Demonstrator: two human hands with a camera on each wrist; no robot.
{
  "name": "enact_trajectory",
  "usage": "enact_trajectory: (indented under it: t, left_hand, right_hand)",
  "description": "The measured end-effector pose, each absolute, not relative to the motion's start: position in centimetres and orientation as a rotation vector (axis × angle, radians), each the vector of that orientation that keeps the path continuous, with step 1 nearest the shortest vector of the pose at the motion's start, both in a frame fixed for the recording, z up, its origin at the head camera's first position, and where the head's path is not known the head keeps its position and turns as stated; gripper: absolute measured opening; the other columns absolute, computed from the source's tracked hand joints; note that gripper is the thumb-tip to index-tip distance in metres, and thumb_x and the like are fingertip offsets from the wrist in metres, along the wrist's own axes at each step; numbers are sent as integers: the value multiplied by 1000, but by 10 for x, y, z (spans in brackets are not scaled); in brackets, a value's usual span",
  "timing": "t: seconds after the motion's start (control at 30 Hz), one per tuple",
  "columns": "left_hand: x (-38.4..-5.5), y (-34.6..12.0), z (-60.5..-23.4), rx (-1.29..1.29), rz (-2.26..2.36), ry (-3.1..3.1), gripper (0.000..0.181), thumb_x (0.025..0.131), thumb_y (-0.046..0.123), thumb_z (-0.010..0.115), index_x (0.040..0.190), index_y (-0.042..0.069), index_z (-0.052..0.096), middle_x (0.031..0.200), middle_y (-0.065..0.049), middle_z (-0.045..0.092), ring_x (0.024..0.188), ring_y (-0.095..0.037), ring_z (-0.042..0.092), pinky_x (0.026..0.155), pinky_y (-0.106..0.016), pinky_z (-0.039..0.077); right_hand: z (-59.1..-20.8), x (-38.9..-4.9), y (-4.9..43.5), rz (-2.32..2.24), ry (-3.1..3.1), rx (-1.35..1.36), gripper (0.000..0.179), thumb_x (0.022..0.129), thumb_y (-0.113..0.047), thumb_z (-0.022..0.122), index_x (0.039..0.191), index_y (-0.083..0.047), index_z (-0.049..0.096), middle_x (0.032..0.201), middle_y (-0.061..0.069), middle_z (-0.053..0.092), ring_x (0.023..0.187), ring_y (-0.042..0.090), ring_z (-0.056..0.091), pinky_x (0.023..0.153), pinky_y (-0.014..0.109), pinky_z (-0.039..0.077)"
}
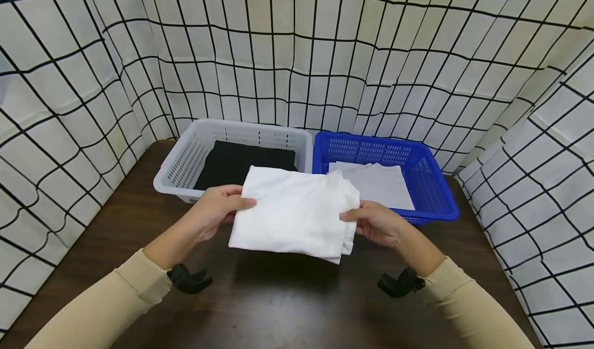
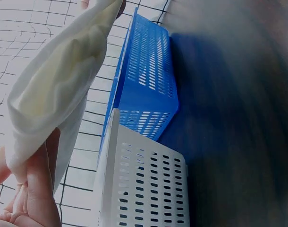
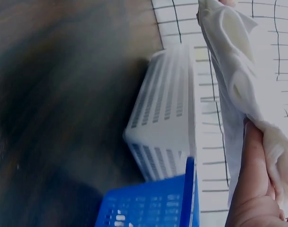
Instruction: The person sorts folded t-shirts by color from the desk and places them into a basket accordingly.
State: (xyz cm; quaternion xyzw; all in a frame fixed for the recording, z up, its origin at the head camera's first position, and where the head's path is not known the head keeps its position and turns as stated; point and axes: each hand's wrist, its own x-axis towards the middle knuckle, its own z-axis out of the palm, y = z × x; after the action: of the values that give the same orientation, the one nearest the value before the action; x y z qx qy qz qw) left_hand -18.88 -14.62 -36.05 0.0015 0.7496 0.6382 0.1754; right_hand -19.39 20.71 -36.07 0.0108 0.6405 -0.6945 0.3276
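Observation:
A folded white cloth [image 1: 292, 212] is held up above the table between both hands. My left hand [image 1: 218, 210] pinches its left edge, thumb on top and fingers beneath. At the right edge, my right hand [image 1: 378, 221] grips the stacked layers the same way. The left wrist view shows the cloth [image 2: 59, 80] from its side, its layers bulging open above the left fingers [image 2: 40, 184]. Loose folds of the cloth [image 3: 238, 80] hang over the right fingers [image 3: 252, 165] in the right wrist view.
Behind the cloth, a white basket [image 1: 171, 181] at left holds folded black cloth [image 1: 250, 158]. Beside it, a blue basket [image 1: 429, 184] holds folded white cloth [image 1: 382, 181]. They stand on a dark wooden table [image 1: 287, 308], with grid-patterned curtains [image 1: 297, 45] around it.

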Motion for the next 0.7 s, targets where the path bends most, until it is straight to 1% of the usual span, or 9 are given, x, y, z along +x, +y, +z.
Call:
enact_trajectory:
  t: [0.13, 0.3, 0.43, 0.57, 0.7]
  left_hand:
    - [-204, -136, -358, -21, 1795, 2127, 48, 92, 20, 71, 130, -5, 57, 106, -9, 73, 81, -15, 73, 78, -36, 63]
    - [-224, -125, -358, -29, 1803, 2107, 43, 92, 18, 71, 127, -4, 59, 97, -3, 73, 76, -15, 73, 74, -34, 63]
    - [-234, -118, -359, -24, 1806, 2092, 42, 92, 18, 70, 127, -2, 59, 94, 0, 73, 75, -16, 73, 73, -34, 63]
    - [-240, -111, -359, -24, 1803, 2090, 41, 92, 17, 70, 128, -1, 60, 97, -2, 73, 75, -15, 73, 73, -33, 63]
    - [-249, -104, -357, -4, 1797, 2086, 42, 93, 18, 69, 130, -1, 59, 105, -7, 71, 78, -14, 73, 75, -33, 63]
  right_hand:
    - [-357, -203, 214, -1825, 1681, 41, 26, 98, -2, 55, 123, -3, 52, 101, -2, 71, 91, 9, 71, 84, 23, 59]
    - [-356, -215, 222, -1869, 1638, 66, 22, 100, 2, 49, 120, -7, 51, 99, -2, 71, 88, 8, 72, 82, 23, 60]
    - [-354, -222, 229, -1878, 1628, 54, 20, 100, 2, 49, 117, -8, 52, 97, -3, 71, 88, 7, 72, 82, 22, 60]
    - [-350, -228, 236, -1865, 1630, 33, 18, 100, 1, 48, 116, -7, 52, 97, -3, 71, 88, 7, 72, 82, 21, 59]
    - [-343, -236, 243, -1857, 1650, 62, 18, 101, 1, 49, 116, -8, 53, 97, -2, 72, 87, 8, 73, 81, 22, 60]
